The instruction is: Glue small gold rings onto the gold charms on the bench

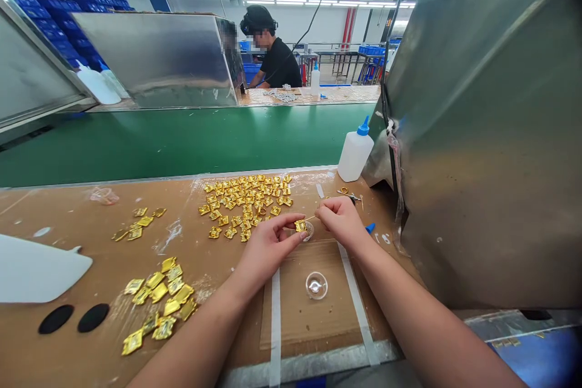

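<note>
My left hand (275, 242) pinches a small shiny gold piece (301, 226) between thumb and fingertips. With closed fingers, my right hand (339, 218) grips a thin pale stick (311, 218), its tip at the gold piece. Just behind the gold piece a small clear cup (309, 231) is partly hidden by my left hand. Nearer to me, a second clear cup (316, 285) stands on a cardboard sheet (295, 321) held by white tape. Beyond my hands lies a spread of many similar gold pieces (245, 197).
Larger gold pieces (159, 291) lie at left, near two black ovals (93, 317) and a white curved object (40, 270). A white bottle (355, 154) with a blue cap stands at back right, beside a tall metal panel (482, 151). A person (277, 60) sits beyond the green belt (191, 139).
</note>
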`<state>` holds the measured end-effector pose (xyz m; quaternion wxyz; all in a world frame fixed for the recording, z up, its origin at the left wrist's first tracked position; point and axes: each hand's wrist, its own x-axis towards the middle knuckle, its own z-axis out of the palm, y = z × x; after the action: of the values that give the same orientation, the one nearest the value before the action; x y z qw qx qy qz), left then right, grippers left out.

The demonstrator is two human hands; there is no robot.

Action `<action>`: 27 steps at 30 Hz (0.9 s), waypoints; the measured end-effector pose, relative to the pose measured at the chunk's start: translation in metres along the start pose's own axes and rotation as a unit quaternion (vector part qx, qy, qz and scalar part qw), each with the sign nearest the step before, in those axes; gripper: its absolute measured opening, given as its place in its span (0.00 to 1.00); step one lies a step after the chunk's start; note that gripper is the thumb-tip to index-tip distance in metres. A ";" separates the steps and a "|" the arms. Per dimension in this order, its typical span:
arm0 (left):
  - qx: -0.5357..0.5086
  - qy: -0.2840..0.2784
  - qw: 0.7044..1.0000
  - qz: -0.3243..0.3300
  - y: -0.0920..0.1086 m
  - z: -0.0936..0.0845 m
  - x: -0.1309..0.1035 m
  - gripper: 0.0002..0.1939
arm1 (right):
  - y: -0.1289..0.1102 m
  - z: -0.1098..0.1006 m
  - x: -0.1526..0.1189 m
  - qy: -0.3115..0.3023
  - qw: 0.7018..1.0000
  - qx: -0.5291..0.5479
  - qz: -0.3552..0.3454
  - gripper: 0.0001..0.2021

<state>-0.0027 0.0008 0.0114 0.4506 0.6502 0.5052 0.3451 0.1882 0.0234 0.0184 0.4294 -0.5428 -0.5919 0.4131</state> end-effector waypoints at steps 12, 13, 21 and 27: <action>0.008 0.018 1.000 0.004 0.003 0.000 -0.001 0.20 | -0.001 0.000 -0.002 -0.011 1.000 -0.012 -0.009 0.15; 0.009 0.020 1.000 0.005 0.004 0.000 -0.001 0.20 | -0.001 0.001 -0.002 -0.013 1.000 -0.013 -0.011 0.15; 0.046 0.038 0.998 0.028 0.002 0.000 -0.002 0.19 | -0.002 -0.001 -0.003 0.000 0.999 -0.007 -0.034 0.15; 0.093 0.073 0.991 0.061 -0.003 -0.005 -0.002 0.18 | 0.001 -0.004 -0.002 -0.001 0.997 -0.079 -0.027 0.14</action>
<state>-0.0090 0.0005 0.0104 0.3285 0.6914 0.5263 0.3702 0.1923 0.0219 0.0188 0.3959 -0.5583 -0.6375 0.3536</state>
